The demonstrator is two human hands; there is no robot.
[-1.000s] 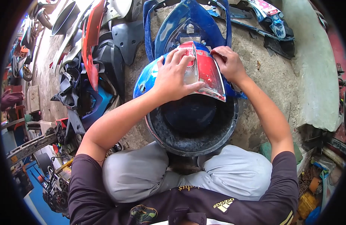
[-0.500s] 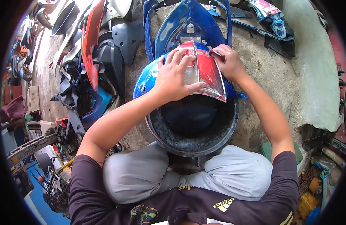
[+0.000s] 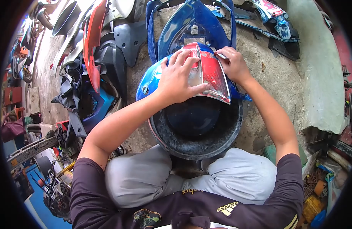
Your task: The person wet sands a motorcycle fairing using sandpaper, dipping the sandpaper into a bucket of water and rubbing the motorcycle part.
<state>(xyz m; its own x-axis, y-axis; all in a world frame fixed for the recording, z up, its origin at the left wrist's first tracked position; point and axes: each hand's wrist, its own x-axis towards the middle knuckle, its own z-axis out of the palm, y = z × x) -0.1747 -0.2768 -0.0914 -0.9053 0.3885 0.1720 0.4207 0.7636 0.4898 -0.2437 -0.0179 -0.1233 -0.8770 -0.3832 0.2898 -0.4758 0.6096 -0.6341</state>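
A glossy blue motorcycle body panel [image 3: 148,79] with a red and silver section [image 3: 214,74] rests over the mouth of a black round tub [image 3: 197,150]. My left hand [image 3: 179,76] lies on the panel with its fingers spread, pressing on its red and silver middle. Closed in a pinch, my right hand [image 3: 234,65] is at the panel's upper right edge. A small thin pale piece [image 3: 221,55] shows between its thumb and fingertips; whether it is part of the panel's sticker, I cannot tell.
Behind the tub stands a larger blue fairing [image 3: 195,19]. A red panel [image 3: 91,49] and black plastic parts [image 3: 111,65] are piled at the left. Blue and white parts [image 3: 277,23] lie at the upper right, beside a pale concrete ledge [image 3: 317,76].
My right fingers have shifted slightly at the panel's edge, and the pale piece between them shows more. The left hand and panel have stayed put.
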